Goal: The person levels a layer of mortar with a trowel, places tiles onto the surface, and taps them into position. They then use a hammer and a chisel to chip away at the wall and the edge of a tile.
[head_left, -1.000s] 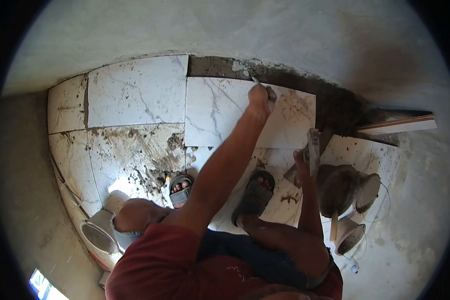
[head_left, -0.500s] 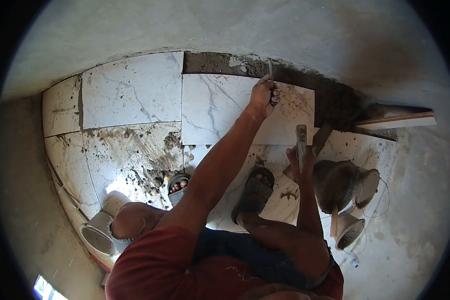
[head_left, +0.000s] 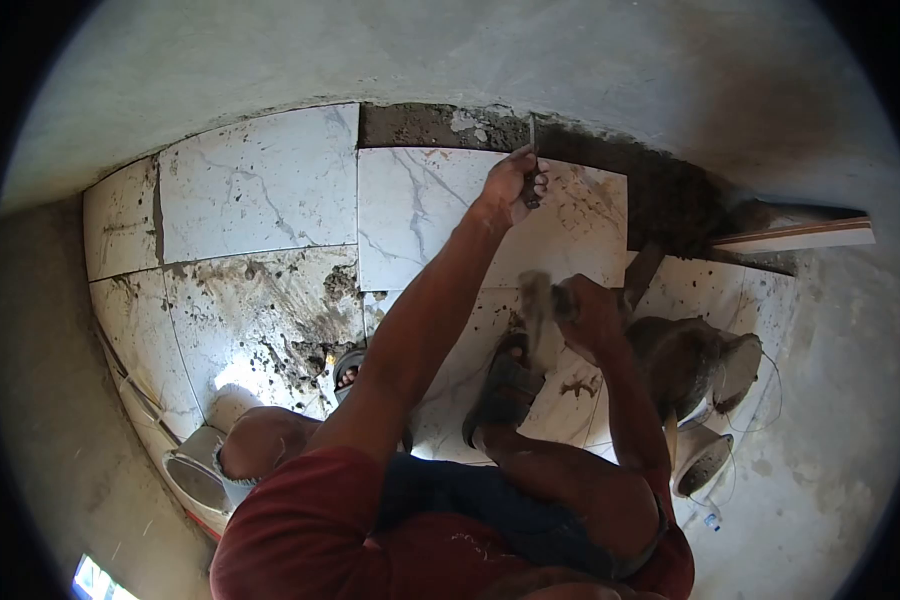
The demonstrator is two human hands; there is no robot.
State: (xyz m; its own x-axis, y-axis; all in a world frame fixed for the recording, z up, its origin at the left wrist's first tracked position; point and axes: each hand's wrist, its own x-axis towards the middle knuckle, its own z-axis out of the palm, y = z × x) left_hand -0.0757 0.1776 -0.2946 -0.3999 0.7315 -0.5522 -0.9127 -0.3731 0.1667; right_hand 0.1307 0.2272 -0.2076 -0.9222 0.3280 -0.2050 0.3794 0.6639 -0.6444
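Observation:
My left hand (head_left: 515, 188) is wrapped around a chisel (head_left: 532, 132), whose thin metal shaft points at the foot of the wall. This hand is over a marbled white tile (head_left: 425, 225), near its far edge. Past that edge runs a strip of rough mortar bed (head_left: 410, 126), broken by a pale patch. Closer to my body, my right hand (head_left: 595, 312) grips a hammer (head_left: 537, 305), its head smeared by motion above the near edge of the tile and my sandal (head_left: 510, 385).
Dark mortar (head_left: 675, 205) is heaped right of the tile, with a strip of cut tile (head_left: 800, 238) beyond. A dirty bucket (head_left: 660, 360) and a small mortar-crusted pail (head_left: 705, 468) are at the right; another bucket (head_left: 195, 470) is at the left. Crumbs litter the near tiles (head_left: 260, 320).
My right hand has swung the hammer from upright to the left, and its head is now blurred. My left hand and the chisel have shifted slightly left in view.

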